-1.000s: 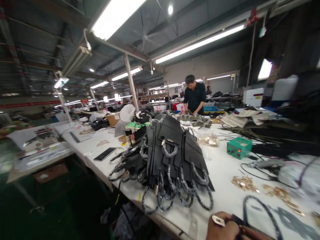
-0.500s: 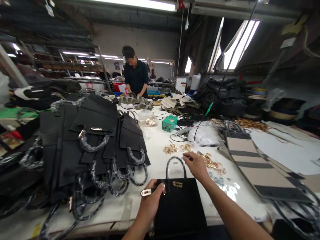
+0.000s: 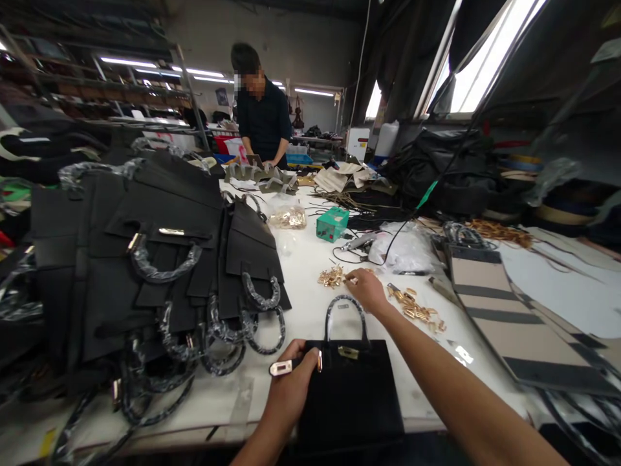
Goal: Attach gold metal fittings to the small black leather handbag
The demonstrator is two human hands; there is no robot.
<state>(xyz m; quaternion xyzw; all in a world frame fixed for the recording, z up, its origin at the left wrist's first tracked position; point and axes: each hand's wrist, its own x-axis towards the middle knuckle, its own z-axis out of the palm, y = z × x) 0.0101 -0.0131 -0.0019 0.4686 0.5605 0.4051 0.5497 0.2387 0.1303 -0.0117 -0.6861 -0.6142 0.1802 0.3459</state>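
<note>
White worktable (image 3: 301, 265). Stacked black pieces (image 3: 160, 202) left of black bag (image 3: 354, 395), probably for reach. Black bag at near edge; my left hand (image 3: 291, 385) clasps its corner, likely steadying it. Beyond bag, my right hand (image 3: 367, 291) beside gold fittings (image 3: 331, 276), fingertips nearly together; can't tell if holding any.

Bag pile (image 3: 109, 259) left of loose fittings (image 3: 331, 277).
</note>
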